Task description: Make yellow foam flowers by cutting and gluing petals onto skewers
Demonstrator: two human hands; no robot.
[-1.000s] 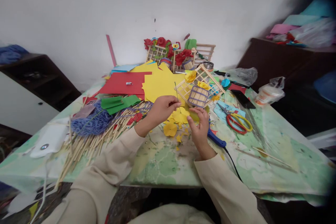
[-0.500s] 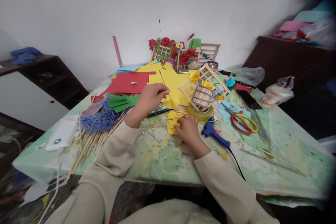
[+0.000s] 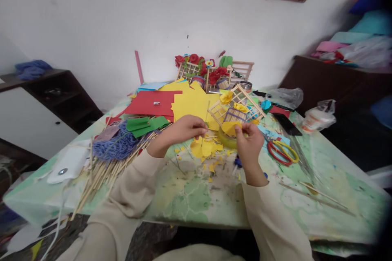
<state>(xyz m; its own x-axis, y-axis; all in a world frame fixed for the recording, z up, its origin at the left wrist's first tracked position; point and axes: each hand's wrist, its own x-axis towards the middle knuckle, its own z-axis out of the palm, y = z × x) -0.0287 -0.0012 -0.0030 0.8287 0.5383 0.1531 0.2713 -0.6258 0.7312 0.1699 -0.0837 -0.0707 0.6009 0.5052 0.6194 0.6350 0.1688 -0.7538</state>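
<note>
Yellow paper petal (image 3: 231,128) it was, hanging between the 2 hands, nearer the right! Leftmost lay the blue-purple yarn (image 3: 114,142); then came the left hand (image 3: 186,129), fingertips pinched on a thin wire (image 3: 208,110), with loose yellow petals (image 3: 202,148) just below. Next, the right hand (image 3: 251,142) gripped the petal's right edge, above the tape roll (image 3: 227,141). Farther right rested the scissors (image 3: 280,151).
</note>
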